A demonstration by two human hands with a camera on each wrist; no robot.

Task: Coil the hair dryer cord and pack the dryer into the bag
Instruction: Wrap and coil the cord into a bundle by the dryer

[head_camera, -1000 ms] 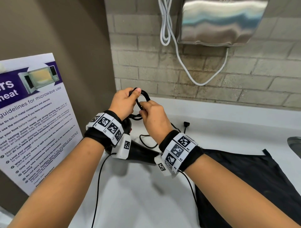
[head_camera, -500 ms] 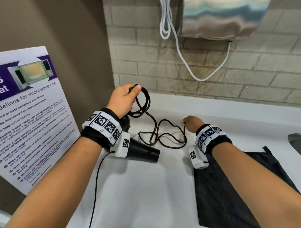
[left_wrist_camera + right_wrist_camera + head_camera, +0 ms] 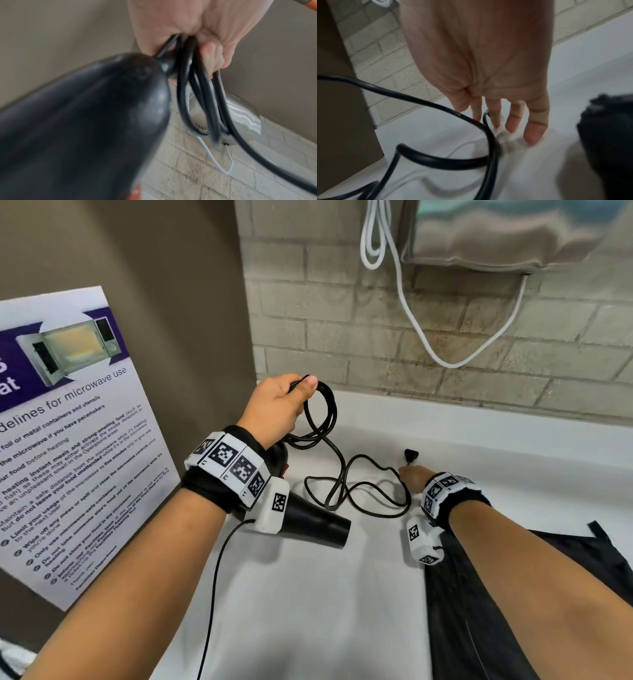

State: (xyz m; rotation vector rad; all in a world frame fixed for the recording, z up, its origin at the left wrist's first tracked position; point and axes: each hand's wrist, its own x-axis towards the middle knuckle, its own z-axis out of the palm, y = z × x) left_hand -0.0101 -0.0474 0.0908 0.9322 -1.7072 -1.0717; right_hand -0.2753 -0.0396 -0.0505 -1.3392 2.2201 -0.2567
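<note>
My left hand is raised near the back wall and grips several loops of the black cord. The black hair dryer hangs under that wrist, barrel pointing right. The left wrist view shows the fingers curled round the cord loops beside the dryer body. Loose cord lies in curls on the white counter and ends at the plug. My right hand is down at the cord just before the plug, its fingers straight and touching the counter. The black bag lies flat under my right forearm.
A microwave poster leans against the brown wall on the left. A steel wall-mounted unit with a white cable hangs on the brick wall above the counter. A thin black wire runs from my left wrist camera.
My right hand left the loops at my left hand and dropped right to the counter by the plug. The uncoiled cord now lies spread on the counter. The left hand has hardly moved.
</note>
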